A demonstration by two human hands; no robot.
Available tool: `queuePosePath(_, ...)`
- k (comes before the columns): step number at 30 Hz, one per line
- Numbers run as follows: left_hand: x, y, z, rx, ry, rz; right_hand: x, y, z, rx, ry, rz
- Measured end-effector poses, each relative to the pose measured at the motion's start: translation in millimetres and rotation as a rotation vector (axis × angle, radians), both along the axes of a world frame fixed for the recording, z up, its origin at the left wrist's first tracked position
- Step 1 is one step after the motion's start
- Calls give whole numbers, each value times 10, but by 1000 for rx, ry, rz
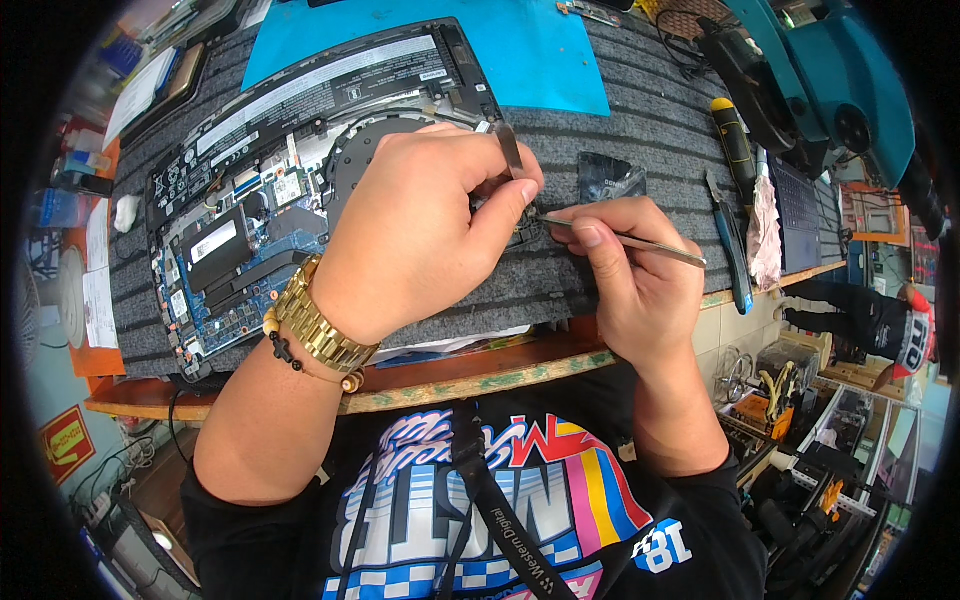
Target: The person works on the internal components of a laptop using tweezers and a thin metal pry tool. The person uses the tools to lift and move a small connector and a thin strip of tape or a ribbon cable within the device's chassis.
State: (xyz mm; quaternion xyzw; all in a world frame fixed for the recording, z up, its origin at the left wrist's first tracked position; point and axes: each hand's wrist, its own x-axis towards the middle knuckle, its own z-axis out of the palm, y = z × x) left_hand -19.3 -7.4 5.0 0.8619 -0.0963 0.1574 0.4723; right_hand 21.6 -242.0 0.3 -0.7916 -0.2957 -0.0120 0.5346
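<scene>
An opened laptop lies on the grey striped mat, its black battery, blue circuit board and round fan exposed. My left hand reaches over its right side, thumb and fingers pinched on a dark, flat metal strip that points upward. In my right hand are slim metal tweezers, held like a pen. Their tip comes close to my left thumb, beside the laptop's right edge. What lies right at the tip is too small to make out.
A small dark plastic bag sits right of my hands. Further right are a yellow-black screwdriver, blue-handled pliers, crumpled tissue and another laptop. A blue mat and a teal machine stand beyond. The wooden table edge is near me.
</scene>
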Motion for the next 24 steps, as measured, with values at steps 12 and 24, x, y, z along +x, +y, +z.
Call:
queuePosePath(12,8,-1,-20,83,-45,-47,19,4,47,-62,-224,114)
queuePosePath(24,10,24,-37,202,-169,-98,-76,-13,-39,-97,-259,-4)
